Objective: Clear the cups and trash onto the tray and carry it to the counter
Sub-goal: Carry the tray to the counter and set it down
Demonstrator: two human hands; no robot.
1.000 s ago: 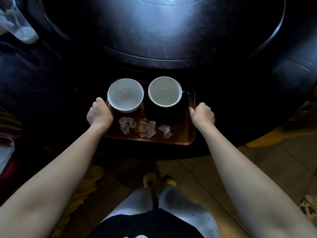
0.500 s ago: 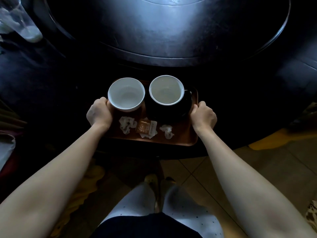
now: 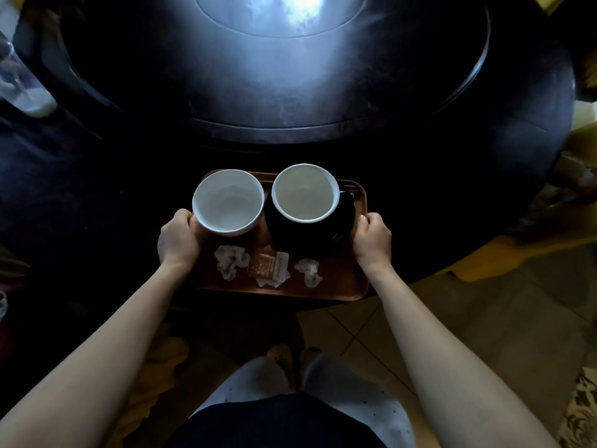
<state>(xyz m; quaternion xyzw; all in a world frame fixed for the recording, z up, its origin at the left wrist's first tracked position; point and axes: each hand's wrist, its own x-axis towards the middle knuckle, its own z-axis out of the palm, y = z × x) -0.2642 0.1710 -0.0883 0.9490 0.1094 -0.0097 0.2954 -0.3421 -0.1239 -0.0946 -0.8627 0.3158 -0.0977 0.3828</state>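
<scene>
A brown rectangular tray (image 3: pixel 336 286) sits at the near edge of a dark round table. On it stand a white cup (image 3: pixel 227 202) at the left and a black cup with a white inside (image 3: pixel 305 192) at the right, on a dark saucer. In front of the cups lie two crumpled white papers (image 3: pixel 231 261) (image 3: pixel 310 270) and a small orange-and-white packet (image 3: pixel 268 265). My left hand (image 3: pixel 177 240) is closed on the tray's left edge, beside the white cup. My right hand (image 3: pixel 373 239) is closed on the tray's right edge.
The dark table (image 3: pixel 97 189) has a raised round centre disc (image 3: pixel 274 76). A clear glass with a milky residue (image 3: pixel 22 85) stands at the far left. Tiled floor (image 3: pixel 484 318) lies to the right, my legs and feet below the tray.
Both hands keep their hold on the tray's edges. The tray has come slightly toward me and appears raised; the view has tilted to show more of the table's centre.
</scene>
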